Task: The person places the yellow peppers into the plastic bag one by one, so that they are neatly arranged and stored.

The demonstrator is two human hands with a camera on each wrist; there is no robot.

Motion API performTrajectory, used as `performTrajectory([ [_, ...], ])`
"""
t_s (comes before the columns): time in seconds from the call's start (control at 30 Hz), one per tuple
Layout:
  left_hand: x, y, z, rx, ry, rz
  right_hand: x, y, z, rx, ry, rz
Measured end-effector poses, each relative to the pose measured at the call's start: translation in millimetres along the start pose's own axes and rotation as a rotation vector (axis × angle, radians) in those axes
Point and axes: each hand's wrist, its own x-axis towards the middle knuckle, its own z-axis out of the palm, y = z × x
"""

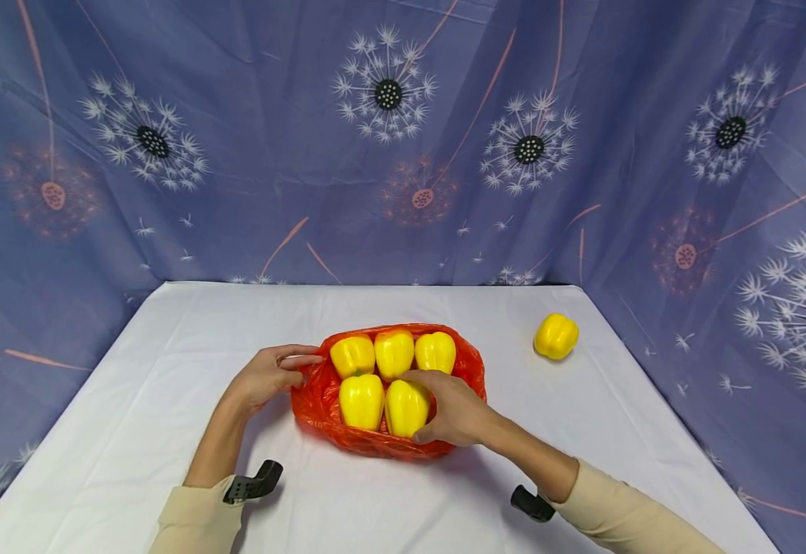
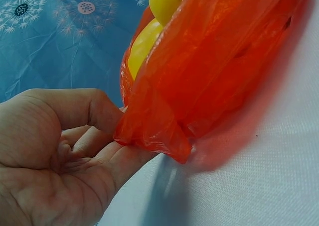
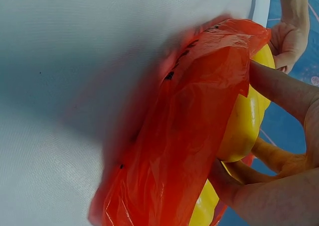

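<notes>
In the head view a red plastic bag point(image 1: 322, 423) lies open on the table, with several yellow bell peppers point(image 1: 394, 354) in two rows inside. My left hand point(image 1: 260, 378) is at the bag's left end; the left wrist view shows thumb and fingers pinching the bag's edge point(image 2: 149, 131). At the front right, my right hand point(image 1: 461, 412) holds a yellow bell pepper point(image 1: 406, 408) in the bag. Seen from the right wrist, the fingers and thumb curl round this pepper point(image 3: 241, 126), beside the bag's red wall point(image 3: 184, 126). The bag hides the peppers' lower parts.
One more yellow bell pepper point(image 1: 556, 336) lies by itself at the back right of the table. A white cloth point(image 1: 132, 431) covers the table. Blue dandelion-patterned curtains point(image 1: 271, 154) stand behind it and at both sides.
</notes>
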Motion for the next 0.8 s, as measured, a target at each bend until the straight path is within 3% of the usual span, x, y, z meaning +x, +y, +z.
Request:
performTrajectory([
  [0.53, 2.4, -2.2, -0.1, -0.012, -0.001, 0.005, 6.2, 1.8, -0.3, -0.041, -0.037, -0.057],
  [0.8, 2.3, -1.9, -0.1, 0.004, 0.001, 0.002, 6.9, 0.3, -1.4, -0.034, -0.053, -0.038],
])
